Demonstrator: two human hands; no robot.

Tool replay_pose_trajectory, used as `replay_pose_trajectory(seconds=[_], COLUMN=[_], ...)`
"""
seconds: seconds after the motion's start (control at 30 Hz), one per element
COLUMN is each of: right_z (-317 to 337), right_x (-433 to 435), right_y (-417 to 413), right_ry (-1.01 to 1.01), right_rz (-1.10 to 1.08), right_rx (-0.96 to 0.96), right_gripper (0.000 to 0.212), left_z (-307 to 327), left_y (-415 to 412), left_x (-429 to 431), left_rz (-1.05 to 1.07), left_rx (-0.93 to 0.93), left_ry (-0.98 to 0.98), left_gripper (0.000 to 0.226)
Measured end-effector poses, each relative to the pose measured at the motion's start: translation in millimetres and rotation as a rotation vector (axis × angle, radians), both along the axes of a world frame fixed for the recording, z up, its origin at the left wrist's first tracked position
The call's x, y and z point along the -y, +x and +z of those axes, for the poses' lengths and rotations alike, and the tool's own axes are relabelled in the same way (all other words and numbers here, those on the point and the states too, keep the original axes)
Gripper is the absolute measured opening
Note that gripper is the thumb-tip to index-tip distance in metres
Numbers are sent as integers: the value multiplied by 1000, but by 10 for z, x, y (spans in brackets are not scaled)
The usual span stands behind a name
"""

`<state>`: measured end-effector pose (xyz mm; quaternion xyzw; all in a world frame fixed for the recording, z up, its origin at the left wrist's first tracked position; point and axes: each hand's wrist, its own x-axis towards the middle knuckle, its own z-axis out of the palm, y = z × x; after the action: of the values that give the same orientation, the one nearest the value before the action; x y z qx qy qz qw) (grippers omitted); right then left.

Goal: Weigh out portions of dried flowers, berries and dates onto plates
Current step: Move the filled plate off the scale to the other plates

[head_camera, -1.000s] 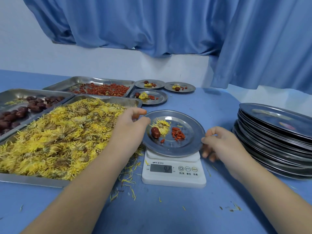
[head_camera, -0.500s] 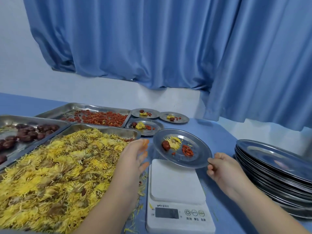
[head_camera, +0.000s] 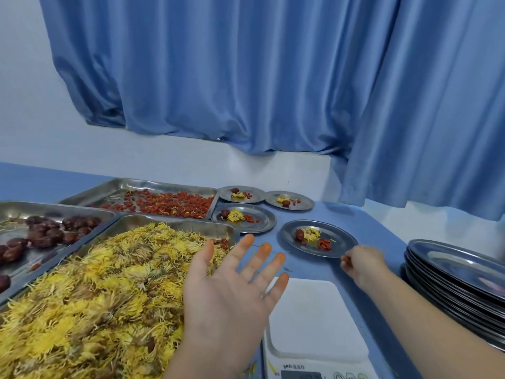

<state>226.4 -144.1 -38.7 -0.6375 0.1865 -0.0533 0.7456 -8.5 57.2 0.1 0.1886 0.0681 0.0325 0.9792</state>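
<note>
A small steel plate (head_camera: 338, 243) with a date, a dried flower and red berries lies on the blue table beyond the white scale (head_camera: 308, 318). My right hand (head_camera: 362, 262) has its fingers curled at the plate's near rim and pinches it. My left hand (head_camera: 235, 285) hovers open with spread, orange-stained fingers between the tray of yellow dried flowers (head_camera: 180, 227) and the scale. The scale's platform is bare. The tray of red berries (head_camera: 109, 191) and the tray of dates (head_camera: 16, 212) stand at the back left.
Three more filled plates (head_camera: 262, 222) (head_camera: 255, 191) (head_camera: 306, 203) stand behind, next to the berry tray. A tall stack of steel plates (head_camera: 459, 272) stands at the right. A blue curtain hangs over the white wall at the back.
The filled plate went from the scale to the table beyond it, carried by my right hand. My left hand let go of its rim and opened. The view has tilted up.
</note>
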Motion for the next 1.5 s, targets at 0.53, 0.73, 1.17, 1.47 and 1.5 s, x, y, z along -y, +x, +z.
replay_pose_trajectory(seconds=[0.53, 0.73, 1.17, 1.47, 1.5], right_z=[72, 117, 935, 1382, 1380], right_x=[-392, -438, -295, 979, 1100], right_y=[631, 493, -1234, -1435, -1421], right_ry=[-105, -172, -182, -1355, -1522], right_rz=[123, 165, 633, 395, 403], right_rx=[-71, -22, 216, 334, 285], right_gripper=[35, 33, 10, 16, 20], left_z=[0, 3, -7, -29, -30], left_y=[19, 13, -31, -41, -45], left_x=[-53, -28, 52, 103, 115], left_rz=[0, 11, 110, 126, 119], left_rx=[17, 50, 133, 179, 179], left_ry=[-109, -65, 441, 456, 462], left_gripper=[60, 59, 42, 35, 35])
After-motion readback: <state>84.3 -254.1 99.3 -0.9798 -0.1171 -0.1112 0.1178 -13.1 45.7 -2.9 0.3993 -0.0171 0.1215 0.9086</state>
